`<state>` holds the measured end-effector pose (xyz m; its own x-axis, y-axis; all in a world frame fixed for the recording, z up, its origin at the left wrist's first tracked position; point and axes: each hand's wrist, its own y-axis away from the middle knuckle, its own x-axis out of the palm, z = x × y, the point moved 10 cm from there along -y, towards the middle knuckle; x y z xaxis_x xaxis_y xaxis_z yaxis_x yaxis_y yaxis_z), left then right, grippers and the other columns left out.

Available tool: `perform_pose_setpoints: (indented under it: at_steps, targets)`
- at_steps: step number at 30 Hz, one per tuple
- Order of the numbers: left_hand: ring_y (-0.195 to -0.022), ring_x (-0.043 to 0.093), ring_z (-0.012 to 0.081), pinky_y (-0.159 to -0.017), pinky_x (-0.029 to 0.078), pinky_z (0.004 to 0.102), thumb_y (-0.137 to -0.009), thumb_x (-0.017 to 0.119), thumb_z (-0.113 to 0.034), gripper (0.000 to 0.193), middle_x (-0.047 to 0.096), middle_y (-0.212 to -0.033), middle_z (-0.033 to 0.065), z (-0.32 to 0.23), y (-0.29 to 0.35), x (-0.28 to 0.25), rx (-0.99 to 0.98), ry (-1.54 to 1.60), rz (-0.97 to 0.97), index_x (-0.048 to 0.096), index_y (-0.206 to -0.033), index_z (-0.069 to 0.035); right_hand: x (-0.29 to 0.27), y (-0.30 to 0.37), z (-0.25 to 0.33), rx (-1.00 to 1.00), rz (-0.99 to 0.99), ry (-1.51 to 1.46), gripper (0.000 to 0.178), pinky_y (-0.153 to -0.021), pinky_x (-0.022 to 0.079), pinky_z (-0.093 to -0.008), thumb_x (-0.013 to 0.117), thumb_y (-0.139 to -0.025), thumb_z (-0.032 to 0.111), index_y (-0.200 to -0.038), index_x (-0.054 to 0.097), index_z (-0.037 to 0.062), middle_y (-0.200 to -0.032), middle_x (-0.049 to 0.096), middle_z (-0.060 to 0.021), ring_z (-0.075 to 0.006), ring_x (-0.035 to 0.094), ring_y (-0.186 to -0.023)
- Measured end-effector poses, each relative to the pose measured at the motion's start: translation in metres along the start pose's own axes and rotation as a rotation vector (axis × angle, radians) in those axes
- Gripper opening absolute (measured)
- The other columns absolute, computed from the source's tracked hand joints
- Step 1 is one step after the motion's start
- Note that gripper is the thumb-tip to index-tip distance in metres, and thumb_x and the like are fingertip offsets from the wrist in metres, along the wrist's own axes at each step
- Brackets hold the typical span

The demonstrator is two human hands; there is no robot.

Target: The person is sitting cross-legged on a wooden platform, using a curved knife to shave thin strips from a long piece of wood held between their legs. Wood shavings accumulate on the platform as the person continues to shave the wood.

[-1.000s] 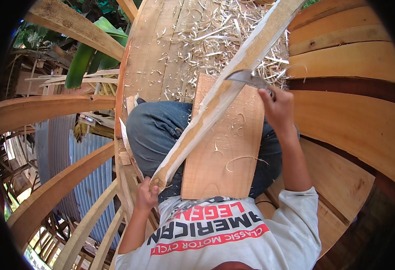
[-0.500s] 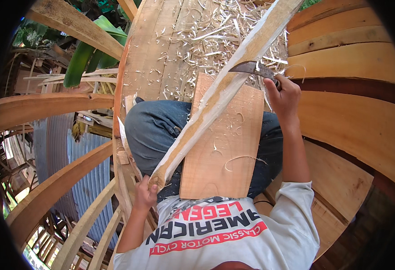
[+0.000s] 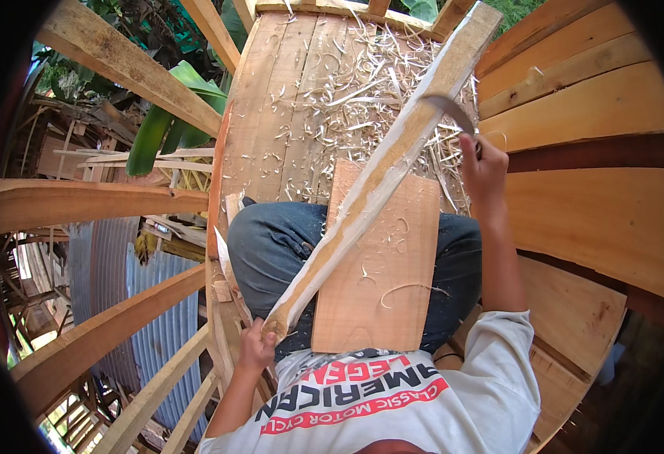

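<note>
A long squared wooden pole [image 3: 378, 175] slants from my lap up to the far right, pale on its shaved faces with a browner strip along it. Its near end is gripped by my left hand [image 3: 259, 344], fingers wrapped round. My right hand [image 3: 486, 168] is closed on the handle of a curved knife [image 3: 453, 110], whose blade lies at the pole's right side toward the far end; the blade is slightly blurred. Under the pole, a flat wooden board [image 3: 392, 280] rests across my lap, with a few thin curls on it.
Wood shavings [image 3: 362, 83] are strewn over the plank floor [image 3: 260, 129] ahead. Curved wooden ribs [image 3: 97, 206] stand at the left, with corrugated metal sheets [image 3: 162, 318] beyond them. Wide planks [image 3: 589, 212] form a wall on the right. A green leaf [image 3: 150, 140] hangs at the far left.
The knife has moved away from me along the pole, toward its far end, with my right hand. My left hand keeps its hold. The whole view has shifted slightly, showing more of the far floor.
</note>
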<state>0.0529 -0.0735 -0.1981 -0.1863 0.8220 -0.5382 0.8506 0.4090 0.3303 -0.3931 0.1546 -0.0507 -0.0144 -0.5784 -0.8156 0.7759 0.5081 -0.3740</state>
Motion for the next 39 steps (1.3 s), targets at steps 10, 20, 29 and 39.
perform_pose_setpoints:
  at_steps: [10,20,29,39]
  targets:
    - [-0.068,0.059,0.0486,-0.056,0.044,0.0469,-0.092,0.043,-0.061,0.066,0.055,-0.065,0.0254,-0.001,0.003,-0.001,-0.002,-0.012,-0.013,0.054,-0.083,0.003,0.018,0.028,0.041,-0.329,0.146,-0.079,0.049,-0.046,0.04,-0.0377,0.073,-0.082,0.045,-0.065,0.053,0.0033,-0.051,0.05,-0.0126,-0.0302,0.049,-0.043]
    - [-0.065,0.059,0.047,-0.055,0.043,0.0458,-0.092,0.044,-0.061,0.065,0.053,-0.062,0.0241,0.001,0.001,-0.003,-0.019,0.0,-0.027,0.051,-0.078,0.003,0.01,0.013,0.029,-0.215,0.011,-0.017,0.053,-0.044,0.039,-0.0352,0.067,-0.088,0.047,-0.06,0.052,0.0051,-0.047,0.05,-0.0086,-0.0256,0.052,-0.042]
    - [-0.064,0.061,0.0433,-0.056,0.044,0.0443,-0.091,0.043,-0.064,0.068,0.053,-0.062,0.0224,-0.005,0.003,-0.002,-0.028,0.0,-0.013,0.052,-0.078,0.002,0.028,-0.006,-0.101,0.61,-0.083,-0.515,0.053,-0.046,0.041,-0.0356,0.066,-0.089,0.048,-0.061,0.053,0.0052,-0.047,0.046,-0.009,-0.0244,0.054,-0.045]
    - [-0.064,0.058,0.046,-0.055,0.044,0.0443,-0.089,0.046,-0.068,0.072,0.053,-0.063,0.0229,0.0,0.007,-0.003,-0.009,-0.045,-0.078,0.053,-0.081,0.003,0.036,0.037,-0.019,-0.076,-0.027,-0.34,0.043,-0.044,0.039,-0.0346,0.077,-0.08,0.039,-0.067,0.055,0.0038,-0.053,0.048,-0.0096,-0.0247,0.05,-0.044]
